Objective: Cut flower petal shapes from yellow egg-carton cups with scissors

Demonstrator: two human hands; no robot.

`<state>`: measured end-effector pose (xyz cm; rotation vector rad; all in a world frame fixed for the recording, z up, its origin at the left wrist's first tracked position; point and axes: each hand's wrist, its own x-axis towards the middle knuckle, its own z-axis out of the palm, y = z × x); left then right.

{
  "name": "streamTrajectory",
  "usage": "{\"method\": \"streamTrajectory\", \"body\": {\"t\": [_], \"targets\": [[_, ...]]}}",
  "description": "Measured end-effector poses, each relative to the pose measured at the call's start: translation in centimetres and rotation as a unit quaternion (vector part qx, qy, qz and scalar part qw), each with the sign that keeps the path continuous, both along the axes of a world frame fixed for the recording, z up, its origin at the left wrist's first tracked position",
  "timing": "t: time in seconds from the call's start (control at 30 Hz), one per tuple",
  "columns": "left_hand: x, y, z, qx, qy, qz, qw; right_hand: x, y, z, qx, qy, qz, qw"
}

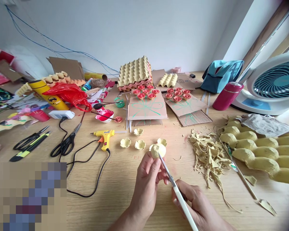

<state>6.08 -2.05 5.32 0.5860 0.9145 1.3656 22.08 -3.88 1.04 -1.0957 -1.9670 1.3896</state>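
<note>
My left hand (146, 179) pinches a pale yellow egg-carton cup (156, 150), its rounded base turned toward me. In my right hand (195, 200) is a pair of scissors (180, 195) with a white handle part, the blade tips at the cup's lower right edge. Beyond the held cup sits a cut cup flower (162, 142), partly covered. To its left lie more petal-shaped cups (140, 145) on the wooden table. A heap of trimmed carton strips (205, 154) lies right of my hands.
Egg trays (260, 147) lie at the right, near a fan (274, 83) and a pink bottle (228, 96). Cardboard pieces (148, 109) bear red paper flowers (141, 95). Leftward are a yellow glue gun (106, 138) with its cord, a bowl of red paint (104, 116), black-handled scissors (66, 144) and a cutter knife (30, 146).
</note>
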Motion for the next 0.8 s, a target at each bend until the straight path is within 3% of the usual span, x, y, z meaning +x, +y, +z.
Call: {"method": "streamTrajectory", "body": {"t": [0.2, 0.37, 0.57, 0.8], "targets": [[-0.7, 0.4, -0.3, 0.014, -0.051, 0.051, 0.997, -0.2, -0.1, 1.0, -0.030, -0.023, 0.026, 0.999], [-1.8, 1.0, -0.3, 0.026, -0.072, 0.075, 0.994, 0.1, -0.3, 0.8, -0.046, -0.024, 0.027, 0.998], [-2.2, 1.3, -0.6, 0.026, -0.125, 0.069, 0.989, 0.2, 0.1, 0.2, -0.108, 0.049, 0.035, 0.992], [-2.0, 1.3, -0.7, 0.001, -0.152, 0.048, 0.987, 0.1, 0.1, -0.2, -0.104, 0.094, 0.032, 0.990]]}}
